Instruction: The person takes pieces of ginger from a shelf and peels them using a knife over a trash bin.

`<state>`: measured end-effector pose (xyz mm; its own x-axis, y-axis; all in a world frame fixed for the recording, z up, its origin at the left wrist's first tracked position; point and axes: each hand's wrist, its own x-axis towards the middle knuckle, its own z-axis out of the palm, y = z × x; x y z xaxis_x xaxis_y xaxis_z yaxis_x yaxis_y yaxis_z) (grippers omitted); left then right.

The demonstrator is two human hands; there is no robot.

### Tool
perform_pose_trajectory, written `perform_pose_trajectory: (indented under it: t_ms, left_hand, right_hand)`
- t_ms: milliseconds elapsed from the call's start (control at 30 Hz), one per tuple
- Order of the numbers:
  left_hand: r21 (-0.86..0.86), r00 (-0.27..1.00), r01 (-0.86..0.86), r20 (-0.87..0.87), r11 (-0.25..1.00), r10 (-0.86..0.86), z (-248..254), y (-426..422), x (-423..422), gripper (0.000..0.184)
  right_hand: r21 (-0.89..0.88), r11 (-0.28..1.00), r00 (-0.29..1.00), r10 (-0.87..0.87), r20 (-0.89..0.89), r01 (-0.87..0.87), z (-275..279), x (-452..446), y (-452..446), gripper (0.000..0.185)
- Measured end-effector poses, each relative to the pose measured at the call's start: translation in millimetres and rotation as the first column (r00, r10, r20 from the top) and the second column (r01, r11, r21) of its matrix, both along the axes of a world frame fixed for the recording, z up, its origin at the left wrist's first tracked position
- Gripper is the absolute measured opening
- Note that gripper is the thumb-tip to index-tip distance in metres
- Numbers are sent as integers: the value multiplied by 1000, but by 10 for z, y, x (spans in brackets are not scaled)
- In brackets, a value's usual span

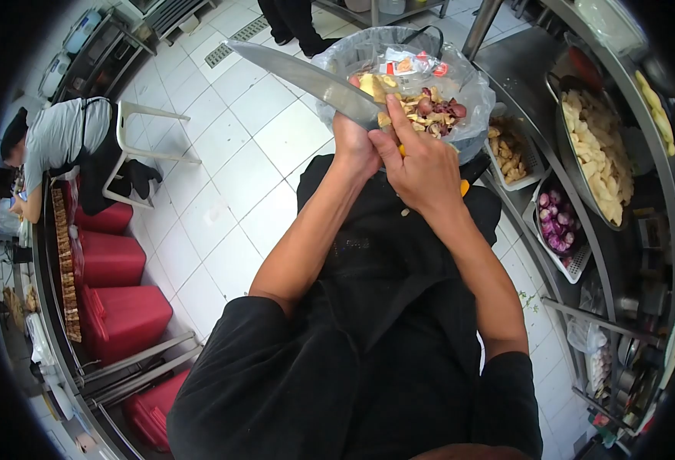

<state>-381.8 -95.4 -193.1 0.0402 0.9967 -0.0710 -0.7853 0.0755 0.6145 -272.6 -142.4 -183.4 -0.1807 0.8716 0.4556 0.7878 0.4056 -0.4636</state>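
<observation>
My right hand [427,170] is closed round the yellow handle of a large knife [307,78], its index finger stretched along the blade's base. The broad blade points to the upper left. My left hand [355,146] is closed just under the blade, near its heel, its fingers mostly hidden. A small pale-brown piece [384,120] shows at the blade's edge between the hands; I cannot tell which hand grips it. Beneath and beyond them stands a bin lined with a clear plastic bag [471,88], holding peelings [433,111], reddish skins and a white-and-red wrapper [403,63].
On the right, a metal shelf [517,65] carries a large bowl of pale peeled pieces [594,146]. Below are a basket of brownish roots [508,157] and one of purple onions [558,222]. Red bins [127,322] and a person bending by a white chair [127,130] are left. Another person's legs [295,23] stand ahead.
</observation>
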Motion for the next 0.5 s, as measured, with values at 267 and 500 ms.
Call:
perform_pose_trajectory:
  t_ms: [267,500]
  left_hand:
    - [17,997,-61,-49,998,62,-94,-2,80,43]
    - [52,998,55,11,997,-56,-28,93,49,42]
  right_hand:
    - [-67,998,991,-13,-133,4,20,33,182,58]
    - [-106,990,973,68,-219,-92,117,117,97,58]
